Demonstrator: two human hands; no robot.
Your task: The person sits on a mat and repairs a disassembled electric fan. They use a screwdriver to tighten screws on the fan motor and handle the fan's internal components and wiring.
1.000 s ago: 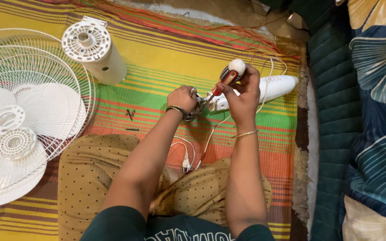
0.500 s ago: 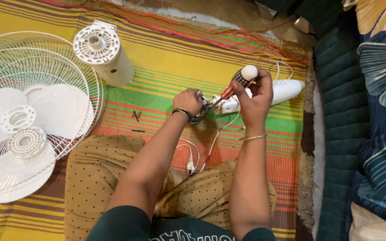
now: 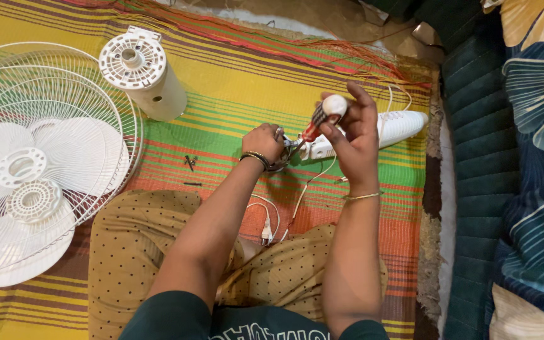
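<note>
While the right hand (image 3: 354,135) pinches a red-and-white screwdriver (image 3: 320,119) by its handle, wrist bent, the tip slants down to a metal part (image 3: 283,157) — clutched in the left hand (image 3: 264,143), fingers curled. Both hover just left of the white fan body (image 3: 393,126) — its cord (image 3: 300,195) trails toward the lap.

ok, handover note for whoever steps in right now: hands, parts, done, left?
Right hand: gripping a red-handled screwdriver, tip angled down at the metal fitting on the end of the white stand piece.
Left hand: steadying that fitting.
Parts: motor housing upright on the striped mat; grille and blades stacked at the person's left; loose screws on the mat; plug and cord by the knees.
Done: fan is apart.
Left: the fitting is in hand; whether loosening or tightening can't be told.
</note>
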